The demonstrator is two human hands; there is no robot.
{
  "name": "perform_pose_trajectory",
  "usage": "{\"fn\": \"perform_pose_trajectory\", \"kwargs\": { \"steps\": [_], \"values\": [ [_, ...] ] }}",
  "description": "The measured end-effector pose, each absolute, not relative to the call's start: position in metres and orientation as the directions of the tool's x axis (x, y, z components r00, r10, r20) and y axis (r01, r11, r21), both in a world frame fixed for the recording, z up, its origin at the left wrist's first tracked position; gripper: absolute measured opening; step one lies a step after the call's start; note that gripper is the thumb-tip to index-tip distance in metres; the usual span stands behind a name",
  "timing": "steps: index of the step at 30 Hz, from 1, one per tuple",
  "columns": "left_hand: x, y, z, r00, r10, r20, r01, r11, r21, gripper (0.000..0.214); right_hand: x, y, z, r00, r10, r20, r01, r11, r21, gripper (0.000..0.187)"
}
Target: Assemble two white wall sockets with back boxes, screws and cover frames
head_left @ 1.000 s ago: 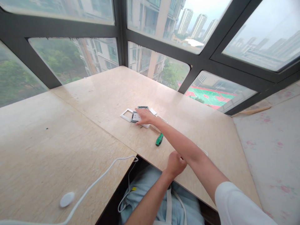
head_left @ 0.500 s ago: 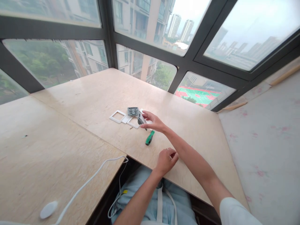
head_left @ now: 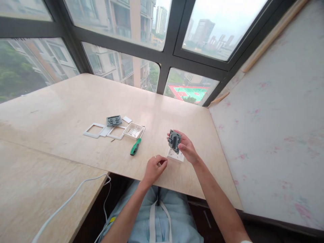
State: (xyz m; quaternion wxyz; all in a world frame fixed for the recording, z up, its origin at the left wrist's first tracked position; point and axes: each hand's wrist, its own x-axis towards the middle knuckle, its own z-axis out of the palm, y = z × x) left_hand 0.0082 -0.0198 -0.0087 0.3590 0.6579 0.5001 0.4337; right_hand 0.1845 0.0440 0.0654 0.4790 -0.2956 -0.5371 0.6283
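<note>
Right hand (head_left: 188, 147) clamps a gray module (head_left: 174, 141) above the white box (head_left: 176, 157) at right; left hand (head_left: 155, 168), fingers curled (cannot tell if holding anything), is nearby. A loosened edge grip could drop the module.

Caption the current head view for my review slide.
Right hand holds a gray module above an open white box.

Looks like a home, high up: flowered wallpaper (head_left: 273, 141) beside the right edge of the desk (head_left: 205, 141), windows (head_left: 215, 27) along its far edge, apartment blocks (head_left: 120, 20) outside.
</note>
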Motion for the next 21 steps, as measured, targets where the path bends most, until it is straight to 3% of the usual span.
{"fn": "perform_pose_trajectory", "kwargs": {
  "steps": [6,11,15,21],
  "values": [
    [0.008,-0.02,-0.005,0.121,0.97,0.212,0.368,-0.242,0.898,0.02,0.222,0.01,0.057,-0.245,0.963,0.111,-0.372,0.012,-0.928,0.067],
    [0.01,-0.021,-0.003,0.129,0.972,0.197,0.406,-0.233,0.884,0.027,0.237,-0.003,0.049,-0.209,0.976,0.053,-0.424,-0.041,-0.905,0.075],
    [0.011,-0.023,-0.001,0.174,0.963,0.207,0.472,-0.266,0.84,0.025,0.24,-0.008,0.045,-0.187,0.982,0.009,-0.392,-0.067,-0.918,0.079],
    [0.009,-0.026,-0.001,0.154,0.963,0.219,0.421,-0.265,0.867,0.023,0.237,-0.014,0.044,-0.169,0.986,0.002,-0.362,-0.06,-0.93,0.081]
  ]
}}
